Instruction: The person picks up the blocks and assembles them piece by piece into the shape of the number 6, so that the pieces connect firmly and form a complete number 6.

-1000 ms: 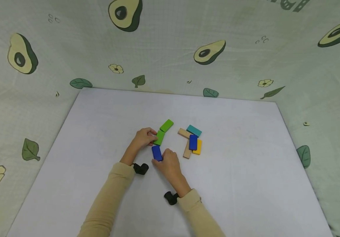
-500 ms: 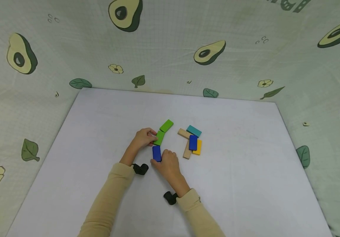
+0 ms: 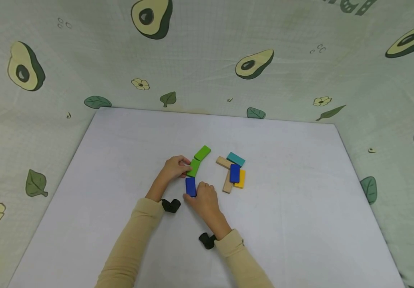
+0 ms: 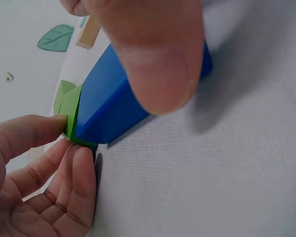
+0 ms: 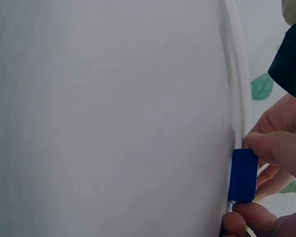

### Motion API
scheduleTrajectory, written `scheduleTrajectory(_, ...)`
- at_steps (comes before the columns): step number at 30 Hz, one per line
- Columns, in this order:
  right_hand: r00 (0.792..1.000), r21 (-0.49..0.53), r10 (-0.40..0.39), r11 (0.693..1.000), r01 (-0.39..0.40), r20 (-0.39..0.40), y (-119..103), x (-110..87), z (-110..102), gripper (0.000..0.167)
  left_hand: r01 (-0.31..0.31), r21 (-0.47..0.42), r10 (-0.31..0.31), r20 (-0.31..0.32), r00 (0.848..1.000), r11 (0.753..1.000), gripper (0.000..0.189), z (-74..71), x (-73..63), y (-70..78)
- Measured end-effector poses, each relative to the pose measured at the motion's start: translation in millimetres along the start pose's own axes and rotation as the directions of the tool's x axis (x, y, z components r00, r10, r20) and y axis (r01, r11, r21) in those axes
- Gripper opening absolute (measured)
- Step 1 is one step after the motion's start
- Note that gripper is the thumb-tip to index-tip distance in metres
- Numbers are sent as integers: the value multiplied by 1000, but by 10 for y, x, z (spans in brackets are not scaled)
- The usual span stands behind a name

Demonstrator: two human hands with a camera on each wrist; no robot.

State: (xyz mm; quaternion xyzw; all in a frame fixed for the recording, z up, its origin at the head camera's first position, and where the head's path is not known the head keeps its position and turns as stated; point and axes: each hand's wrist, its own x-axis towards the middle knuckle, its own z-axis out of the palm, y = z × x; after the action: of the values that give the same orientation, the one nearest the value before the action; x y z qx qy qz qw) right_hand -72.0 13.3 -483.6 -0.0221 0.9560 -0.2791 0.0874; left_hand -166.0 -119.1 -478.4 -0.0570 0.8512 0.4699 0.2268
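Observation:
In the head view, my left hand (image 3: 176,167) pinches the nearer of two green blocks (image 3: 193,168) from its left side. In the left wrist view its thumb lies against that green block (image 4: 71,111), with the fingers curled beneath. My right hand (image 3: 205,200) holds a blue block (image 3: 190,187) by thumb and fingers, just below the green one. The right wrist view shows the blue block's end (image 5: 243,175) between thumb and fingertips. A right-hand digit covers part of the blue block (image 4: 106,94) in the left wrist view. The farther green block (image 3: 202,153) continues the row, angled right.
Right of the hands lies a loose pile: two plain wooden blocks (image 3: 227,184), a teal block (image 3: 236,159), a yellow block (image 3: 242,180) and a second blue block (image 3: 234,173) on top. All lie on a white table (image 3: 300,200) before an avocado-print cloth (image 3: 199,52).
The blue block in my right hand has turned slightly, its near end swinging left, so it stands straighter below the green block. My left hand has stayed in place.

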Motion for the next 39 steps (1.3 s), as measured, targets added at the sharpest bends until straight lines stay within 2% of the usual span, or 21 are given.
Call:
scheduleTrajectory(9, 999, 1, -24, 1000, 24, -27, 10, -22, 12, 50, -2, 9, 2, 5, 1000, 1000, 30, -2, -1, 4)
scheduleTrajectory(15, 999, 55, -38, 998, 40, -33, 37, -45, 11, 46, -10, 0, 10, 4, 1000, 1000, 30, -9, -11, -1)
scheduleTrajectory(19, 999, 124, -34, 992, 33, 7, 82, -53, -18, 47, -6, -2, 6, 5, 1000, 1000, 30, -9, -15, 3)
scheduleTrajectory(24, 997, 250, -42, 968, 23, 68, 139, -64, -126, 47, 1, 9, -1, 5, 1000, 1000, 30, -9, -10, 8)
scheduleTrajectory(29, 994, 338, -80, 940, 48, 80, 192, -80, -251, 45, 4, 18, -4, 2, 1000, 1000, 30, -9, -6, 12)
scheduleTrajectory(34, 997, 410, -48, 912, 19, 62, 254, -107, -354, 47, 3, 10, -3, 7, 1000, 1000, 31, -6, -13, 28)
scheduleTrajectory(39, 999, 435, -49, 899, 47, -7, 291, -152, -448, 39, 8, 12, -8, 10, 1000, 1000, 31, -12, -12, 25)
